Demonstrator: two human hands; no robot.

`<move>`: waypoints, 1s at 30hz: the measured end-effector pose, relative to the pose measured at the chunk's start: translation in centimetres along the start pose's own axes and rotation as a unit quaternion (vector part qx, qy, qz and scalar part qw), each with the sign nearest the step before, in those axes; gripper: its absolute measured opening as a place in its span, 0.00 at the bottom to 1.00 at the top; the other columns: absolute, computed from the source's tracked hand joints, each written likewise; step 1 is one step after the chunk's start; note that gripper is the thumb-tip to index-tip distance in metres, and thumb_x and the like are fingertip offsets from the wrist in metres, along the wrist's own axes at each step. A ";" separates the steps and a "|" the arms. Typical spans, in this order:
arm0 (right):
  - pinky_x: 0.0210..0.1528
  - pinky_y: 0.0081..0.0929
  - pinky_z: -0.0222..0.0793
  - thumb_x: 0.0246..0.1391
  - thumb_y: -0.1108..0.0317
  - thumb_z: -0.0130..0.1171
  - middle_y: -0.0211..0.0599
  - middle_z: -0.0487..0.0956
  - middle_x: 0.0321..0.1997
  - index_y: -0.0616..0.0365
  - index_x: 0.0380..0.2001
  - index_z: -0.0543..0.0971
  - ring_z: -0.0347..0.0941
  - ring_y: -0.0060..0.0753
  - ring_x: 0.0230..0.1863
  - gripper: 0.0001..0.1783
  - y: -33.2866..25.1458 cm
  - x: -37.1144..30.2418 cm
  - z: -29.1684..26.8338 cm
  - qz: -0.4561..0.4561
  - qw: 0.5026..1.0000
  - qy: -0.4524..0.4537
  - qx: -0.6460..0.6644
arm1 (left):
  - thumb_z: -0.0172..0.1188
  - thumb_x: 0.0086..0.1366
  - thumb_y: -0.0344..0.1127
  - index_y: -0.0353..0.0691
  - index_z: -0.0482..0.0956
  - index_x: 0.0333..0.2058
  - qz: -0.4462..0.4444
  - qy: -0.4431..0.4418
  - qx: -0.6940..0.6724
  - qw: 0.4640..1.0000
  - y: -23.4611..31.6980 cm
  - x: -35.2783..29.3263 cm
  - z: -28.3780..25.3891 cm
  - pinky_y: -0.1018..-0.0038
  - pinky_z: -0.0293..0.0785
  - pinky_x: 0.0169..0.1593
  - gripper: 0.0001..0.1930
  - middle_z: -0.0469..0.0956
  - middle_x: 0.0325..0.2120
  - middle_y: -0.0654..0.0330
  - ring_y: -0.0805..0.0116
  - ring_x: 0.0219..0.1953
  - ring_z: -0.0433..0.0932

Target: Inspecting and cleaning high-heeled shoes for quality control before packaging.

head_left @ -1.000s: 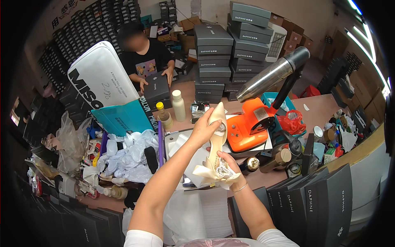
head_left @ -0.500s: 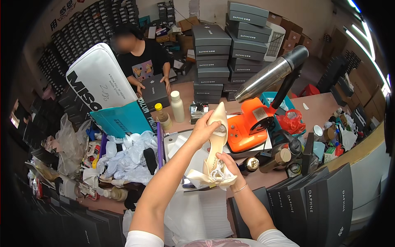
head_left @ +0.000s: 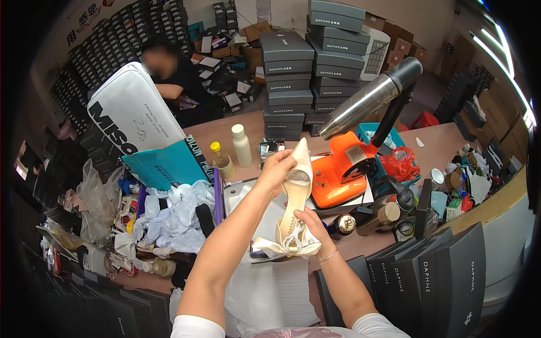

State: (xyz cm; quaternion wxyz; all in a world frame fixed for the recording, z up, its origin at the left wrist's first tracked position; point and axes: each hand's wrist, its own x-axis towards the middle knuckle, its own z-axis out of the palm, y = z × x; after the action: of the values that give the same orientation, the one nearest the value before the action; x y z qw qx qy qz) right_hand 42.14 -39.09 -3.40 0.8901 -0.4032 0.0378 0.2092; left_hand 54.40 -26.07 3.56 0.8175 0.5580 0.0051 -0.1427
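Note:
A cream pointed-toe shoe (head_left: 296, 198) is held up over the table, toe pointing away from me. It has a bow and a pearl-like ornament at the heel end. My left hand (head_left: 278, 172) is closed around the toe end, thumb over the front of the shoe. My right hand (head_left: 315, 226) grips the heel end from the right, beside the bow. Below the shoe lie sheets of white wrapping paper (head_left: 270, 293).
An orange machine with a metal blower tube (head_left: 338, 183) stands just right of the shoe. Grey shoe boxes (head_left: 286, 53) are stacked behind the table, and more stand at lower right (head_left: 420, 276). A purple-edged bin of white plastic (head_left: 177, 217) sits left. A co-worker (head_left: 174, 79) is beyond.
The shoe stays in both my hands, nearly still. The co-worker has turned and bent away to the left, and the grey box they held is gone from the table.

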 end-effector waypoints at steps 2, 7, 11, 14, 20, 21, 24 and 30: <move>0.41 0.22 0.75 0.60 0.68 0.50 0.34 0.79 0.39 0.65 0.55 0.70 0.78 0.23 0.37 0.21 0.0 0.0 -0.3 0.001 1.000 -0.001 0.001 | 0.57 0.58 0.29 0.32 0.72 0.50 0.013 -0.041 -0.031 0.999 -0.4 0.1 -0.6 0.76 0.75 0.42 0.20 0.79 0.37 0.56 0.71 0.37 0.78; 0.42 0.21 0.74 0.60 0.68 0.50 0.34 0.79 0.40 0.66 0.55 0.70 0.78 0.23 0.38 0.21 0.2 0.2 -0.5 -0.010 1.000 -0.001 -0.018 | 0.56 0.58 0.28 0.34 0.73 0.48 -0.019 0.030 0.000 0.999 0.2 -0.2 0.8 0.77 0.75 0.42 0.18 0.78 0.37 0.59 0.73 0.37 0.78; 0.43 0.21 0.73 0.60 0.69 0.50 0.33 0.79 0.41 0.66 0.55 0.70 0.77 0.22 0.39 0.21 0.0 0.2 -0.8 -0.019 0.999 -0.005 -0.034 | 0.56 0.58 0.27 0.36 0.73 0.47 -0.034 -0.029 -0.017 0.999 0.2 0.2 -0.2 0.77 0.75 0.42 0.16 0.78 0.36 0.59 0.72 0.37 0.78; 0.43 0.20 0.73 0.59 0.70 0.50 0.33 0.79 0.41 0.66 0.54 0.70 0.77 0.22 0.39 0.21 0.1 0.4 -1.3 -0.017 0.999 -0.017 -0.036 | 0.55 0.58 0.27 0.36 0.73 0.47 -0.038 -0.026 -0.048 0.998 0.5 -0.1 0.1 0.77 0.75 0.41 0.16 0.78 0.35 0.59 0.72 0.36 0.78; 0.43 0.20 0.73 0.59 0.70 0.51 0.33 0.78 0.41 0.66 0.55 0.70 0.77 0.21 0.39 0.21 0.5 0.6 -1.3 -0.021 0.998 -0.010 -0.050 | 0.56 0.57 0.27 0.36 0.73 0.47 -0.036 -0.030 -0.041 0.998 0.0 0.2 -0.6 0.76 0.75 0.42 0.16 0.77 0.37 0.59 0.72 0.36 0.78; 0.43 0.20 0.73 0.59 0.70 0.51 0.33 0.78 0.41 0.66 0.55 0.70 0.77 0.22 0.39 0.21 0.4 0.6 -1.2 -0.019 0.998 -0.009 -0.052 | 0.56 0.57 0.27 0.36 0.73 0.47 -0.033 -0.017 -0.048 0.998 0.0 0.2 -0.5 0.76 0.75 0.42 0.16 0.77 0.37 0.59 0.72 0.36 0.78; 0.44 0.20 0.73 0.59 0.70 0.51 0.33 0.78 0.41 0.66 0.55 0.70 0.77 0.22 0.40 0.21 0.1 0.5 -0.9 -0.013 0.998 -0.009 -0.057 | 0.56 0.57 0.27 0.36 0.72 0.47 -0.026 0.012 -0.057 0.998 0.0 0.1 0.0 0.77 0.75 0.42 0.17 0.77 0.36 0.59 0.72 0.36 0.78; 0.45 0.21 0.72 0.59 0.70 0.51 0.34 0.78 0.42 0.66 0.55 0.70 0.77 0.22 0.41 0.21 0.4 0.9 -1.6 -0.017 0.998 -0.021 -0.064 | 0.56 0.57 0.26 0.35 0.72 0.47 -0.032 -0.017 -0.044 0.998 -0.1 0.4 -0.7 0.76 0.75 0.42 0.17 0.77 0.36 0.60 0.73 0.36 0.77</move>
State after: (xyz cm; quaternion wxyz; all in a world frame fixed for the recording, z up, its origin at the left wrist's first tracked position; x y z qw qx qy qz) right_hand 42.99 -39.71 -5.01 0.8665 -0.4556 -0.0009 0.2042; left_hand 54.87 -25.53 3.18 0.8360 0.5189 0.0147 -0.1780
